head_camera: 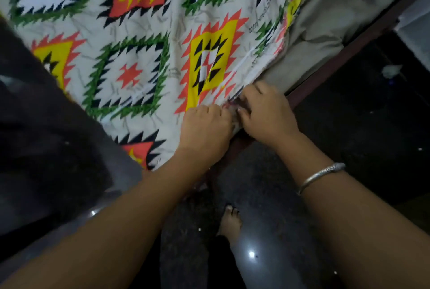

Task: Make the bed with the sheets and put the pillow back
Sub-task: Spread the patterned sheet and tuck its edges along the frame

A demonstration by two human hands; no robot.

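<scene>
A white bed sheet point(139, 39) with green, orange, yellow and black geometric squares lies spread over the bed, filling the upper half of the view. At the bed's near corner my left hand point(206, 130) grips the sheet's edge with curled fingers. My right hand point(267, 111) pinches the same corner right beside it, the two hands nearly touching. The grey mattress point(325, 21) shows bare to the right of the sheet's edge. No pillow is in view.
A dark wooden bed frame point(325, 72) runs along the mattress's right side down to the corner under my hands. Dark shiny floor point(360, 149) lies to the right and below, with my bare foot point(230, 223) on it. Dark cloth point(46, 125) hangs at the left.
</scene>
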